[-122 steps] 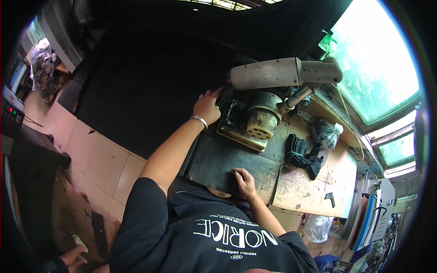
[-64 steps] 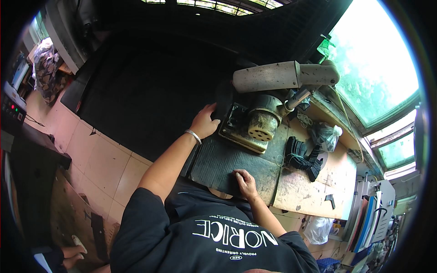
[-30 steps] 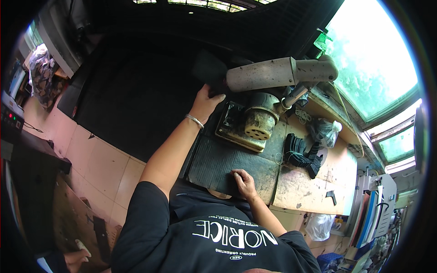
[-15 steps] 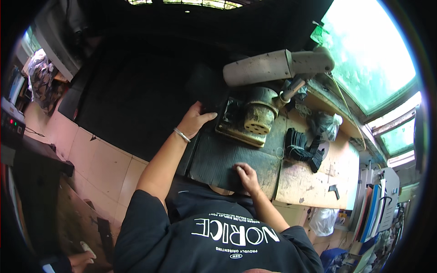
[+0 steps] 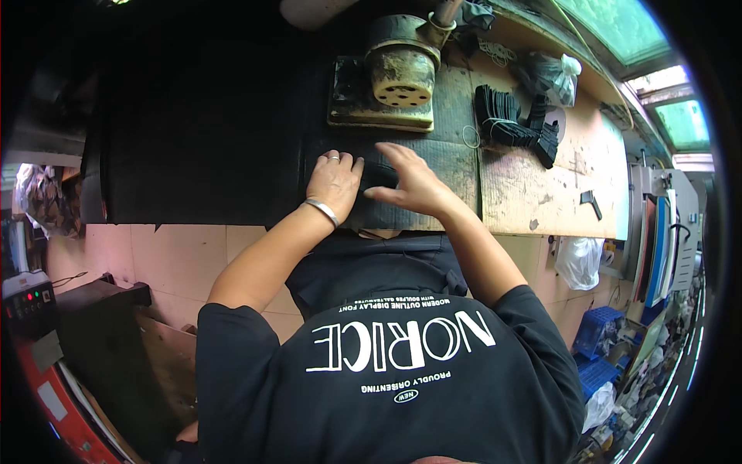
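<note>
My left hand (image 5: 334, 184) lies palm down on the dark work surface (image 5: 444, 166), its fingers slightly apart, beside a small black piece (image 5: 377, 175). On the other side of that piece, my right hand (image 5: 415, 184) is open, thumb and fingers spread. The piece's full outline is hard to make out against the dark surface. Just beyond both hands stands a machine base with a stained, cream-coloured round housing (image 5: 402, 76) with holes in its lower face.
A tied bundle of black strips (image 5: 506, 124) lies on the right, near a knotted plastic bag (image 5: 553, 77). A small black part (image 5: 591, 205) rests by the table's right edge. Black sheet material (image 5: 201, 155) covers the left. A white bag (image 5: 580, 261) hangs below the table.
My left hand has left the side of the machine base and come down in front of it. My right hand has moved forward and opened. The view has shifted and turned.
</note>
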### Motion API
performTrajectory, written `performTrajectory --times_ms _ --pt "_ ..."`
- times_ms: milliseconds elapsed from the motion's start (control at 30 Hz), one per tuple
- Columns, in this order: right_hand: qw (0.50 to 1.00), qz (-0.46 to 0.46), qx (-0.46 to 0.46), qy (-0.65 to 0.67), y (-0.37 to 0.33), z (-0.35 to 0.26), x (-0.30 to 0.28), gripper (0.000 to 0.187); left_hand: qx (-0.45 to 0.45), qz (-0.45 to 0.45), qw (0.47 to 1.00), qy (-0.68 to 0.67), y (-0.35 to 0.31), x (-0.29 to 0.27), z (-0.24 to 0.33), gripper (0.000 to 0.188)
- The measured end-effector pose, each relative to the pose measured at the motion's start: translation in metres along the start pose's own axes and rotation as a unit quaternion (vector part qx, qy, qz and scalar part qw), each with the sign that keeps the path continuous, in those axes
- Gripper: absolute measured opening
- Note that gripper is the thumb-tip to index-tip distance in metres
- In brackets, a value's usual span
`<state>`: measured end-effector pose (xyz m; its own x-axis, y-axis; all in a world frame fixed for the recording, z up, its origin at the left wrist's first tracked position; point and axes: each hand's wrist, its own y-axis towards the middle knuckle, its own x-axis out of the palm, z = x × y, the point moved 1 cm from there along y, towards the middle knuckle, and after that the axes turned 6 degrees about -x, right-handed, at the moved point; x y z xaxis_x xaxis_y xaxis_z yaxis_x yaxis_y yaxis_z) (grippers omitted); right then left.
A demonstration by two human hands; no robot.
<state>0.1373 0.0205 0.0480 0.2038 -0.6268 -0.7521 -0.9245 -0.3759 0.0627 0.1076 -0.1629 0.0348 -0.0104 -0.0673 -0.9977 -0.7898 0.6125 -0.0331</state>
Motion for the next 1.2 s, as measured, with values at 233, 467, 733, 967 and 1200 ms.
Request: performTrajectory --times_ms 233,467,733,967,1200 --pt "0.986 -0.07 0.044 -0.142 0.013 0.015 0.061 0.061 -0.018 0.016 0.997 0.073 -0.007 0.016 0.021 0.03" --pt "0.985 -0.044 -0.022 -0.167 0.011 0.028 0.054 0.046 -0.045 0.122 0.908 -0.398 -0.016 0.034 -0.025 0.097" --pt "0.968 0.037 -0.006 -0.247 0.003 0.02 0.084 0.071 -0.06 0.112 0.763 -0.634 -0.009 0.093 -0.001 0.095" --pt "0.982 0.081 -0.013 -0.169 0.007 0.02 0.085 0.071 -0.124 0.106 0.689 -0.706 -0.002 0.092 0.009 0.087" --pt "0.988 0.052 -0.03 -0.14 0.016 0.029 0.082 0.08 -0.139 0.101 0.72 -0.673 0.009 0.105 -0.013 0.069"
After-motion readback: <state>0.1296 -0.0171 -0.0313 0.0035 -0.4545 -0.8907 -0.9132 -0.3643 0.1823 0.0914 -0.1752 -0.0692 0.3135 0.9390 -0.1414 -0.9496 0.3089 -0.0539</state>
